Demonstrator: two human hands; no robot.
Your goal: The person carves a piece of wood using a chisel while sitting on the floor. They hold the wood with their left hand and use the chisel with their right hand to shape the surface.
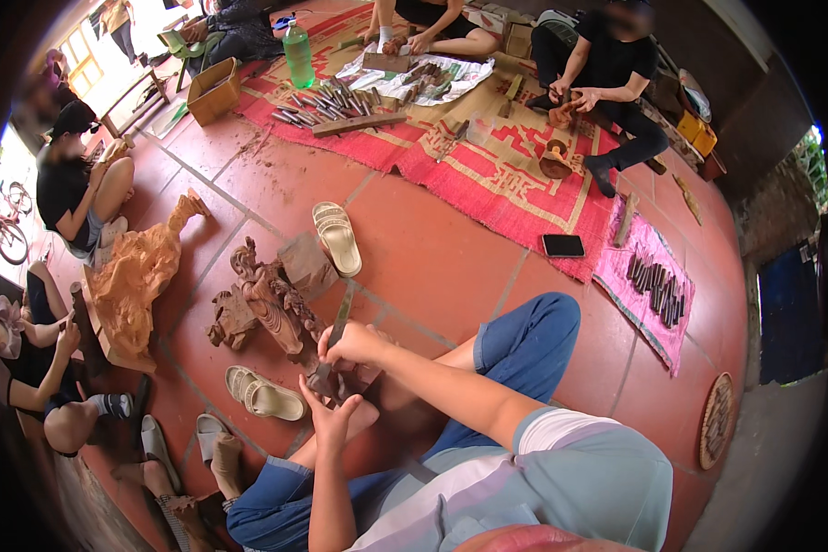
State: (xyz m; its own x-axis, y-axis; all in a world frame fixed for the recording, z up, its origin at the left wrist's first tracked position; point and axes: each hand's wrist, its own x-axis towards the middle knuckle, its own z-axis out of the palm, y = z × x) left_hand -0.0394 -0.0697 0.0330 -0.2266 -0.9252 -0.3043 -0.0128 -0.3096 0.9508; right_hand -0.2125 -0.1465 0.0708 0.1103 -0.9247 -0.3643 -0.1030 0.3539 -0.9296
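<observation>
Brown piece (343, 379) looks part-carved, amount left unclear; left hand (331, 414) grip clamps it, right hand (351, 343) grip clamps tool (344, 311).

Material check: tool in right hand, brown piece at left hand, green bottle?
Tool: probably metal; flat, dull grey, low sheen.
Brown piece: likely wood; dark, matte, irregular like something carved.
Green bottle: likely plastic, though glass possible; see-through, glossy.

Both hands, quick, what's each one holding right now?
Left hand: holding a dark brown piece.
Right hand: closed around a long, narrow tool.
</observation>
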